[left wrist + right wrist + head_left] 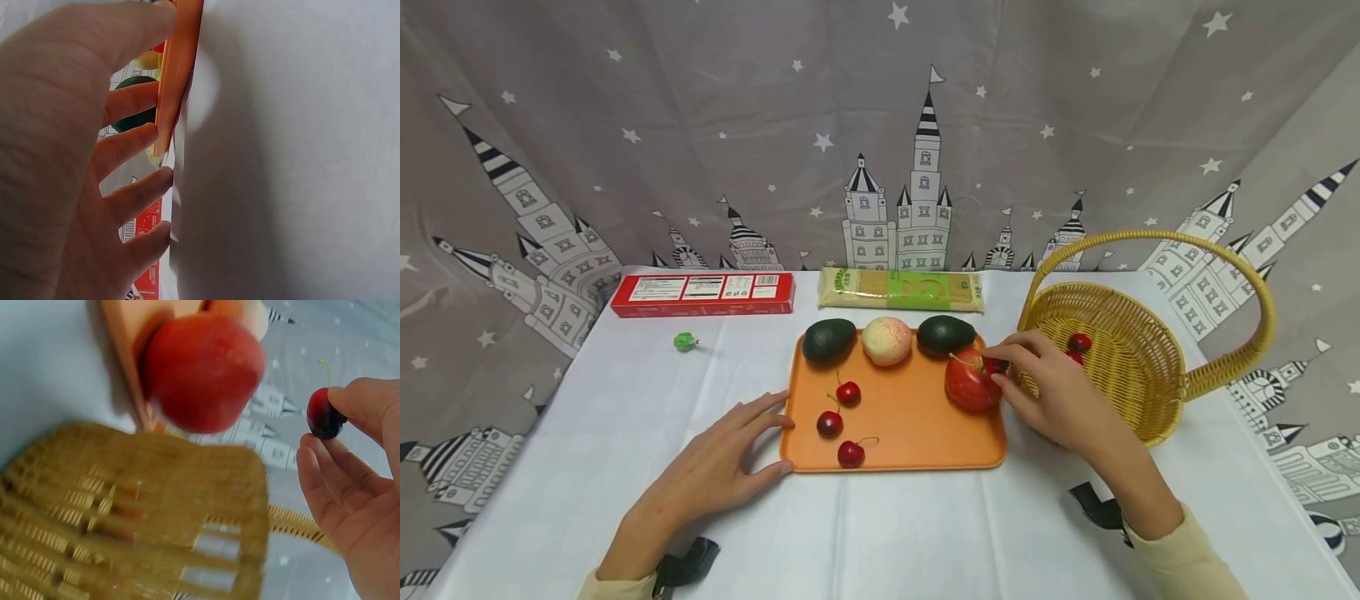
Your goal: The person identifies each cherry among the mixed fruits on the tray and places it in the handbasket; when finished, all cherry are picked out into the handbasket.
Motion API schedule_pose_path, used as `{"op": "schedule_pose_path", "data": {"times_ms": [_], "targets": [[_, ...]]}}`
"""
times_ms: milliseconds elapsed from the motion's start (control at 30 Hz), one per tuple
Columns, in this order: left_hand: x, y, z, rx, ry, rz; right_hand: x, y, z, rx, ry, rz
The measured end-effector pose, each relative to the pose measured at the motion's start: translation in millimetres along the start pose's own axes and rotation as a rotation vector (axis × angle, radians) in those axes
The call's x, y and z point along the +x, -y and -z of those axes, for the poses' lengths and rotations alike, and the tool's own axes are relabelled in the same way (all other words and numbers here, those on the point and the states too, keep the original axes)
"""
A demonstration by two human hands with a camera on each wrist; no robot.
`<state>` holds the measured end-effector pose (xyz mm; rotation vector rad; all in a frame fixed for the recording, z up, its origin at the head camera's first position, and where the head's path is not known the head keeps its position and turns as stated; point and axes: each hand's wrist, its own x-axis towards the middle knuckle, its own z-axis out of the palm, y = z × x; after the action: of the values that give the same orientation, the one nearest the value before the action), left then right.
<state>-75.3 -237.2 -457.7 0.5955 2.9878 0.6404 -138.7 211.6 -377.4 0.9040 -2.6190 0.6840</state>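
Observation:
My right hand (1060,396) pinches a dark red cherry (325,414) between thumb and fingertips, its green stem sticking up. In the head view it is held over the right end of the orange tray (917,442), beside a large red round fruit (972,382) and close to the wicker basket's near side. My left hand (718,458) rests at the tray's left edge, fingers spread and fingertips at the rim. Three cherries lie on the tray's left part: one cherry (848,393), another cherry (830,423) and a front cherry (851,454).
Along the tray's back sit two avocados (829,342) with a peach (887,341) between them. The yellow wicker basket (1150,367), handle raised, holds red cherries (1079,342). Behind lie a red box (703,296) and a pasta packet (898,290); a green wrapped candy (685,342) is at left.

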Motion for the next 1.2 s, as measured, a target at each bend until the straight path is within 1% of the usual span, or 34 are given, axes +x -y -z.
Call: {"op": "schedule_pose_path", "data": {"times_ms": [200, 333, 467, 567, 767, 967, 1067, 1200], "targets": [[0.2, 0.6, 0.3, 0.001, 0.018, 0.022, -8.4, -19.7, 6.9, -0.006, -0.014, -0.059], [0.4, 0.7, 0.7, -0.003, 0.017, 0.023, -13.8, -35.2, 6.7, -0.001, -0.041, -0.051], [0.1, 0.1, 0.4, -0.001, 0.015, 0.024, -20.4, -49.0, 6.7, -0.023, -0.042, -0.069], [-0.2, -0.4, 0.2, 0.001, 0.016, 0.027, -24.6, -57.3, 7.3, -0.030, -0.041, -0.097], [-0.3, -0.6, -0.2, 0.002, 0.016, 0.030, -30.0, -70.6, 7.8, -0.035, -0.070, -0.107], [0.2, -0.7, -0.9, 0.001, 0.015, 0.029, -36.4, -81.5, 11.5, -0.046, -0.051, -0.177], [0.3, -0.7, -0.9, 0.004, 0.017, 0.031, -39.0, -86.5, 13.5, -0.057, -0.048, -0.191], [0.0, -0.7, -0.2, 0.005, 0.021, 0.036, -41.9, -91.9, 16.6, -0.072, -0.024, -0.221]]}}
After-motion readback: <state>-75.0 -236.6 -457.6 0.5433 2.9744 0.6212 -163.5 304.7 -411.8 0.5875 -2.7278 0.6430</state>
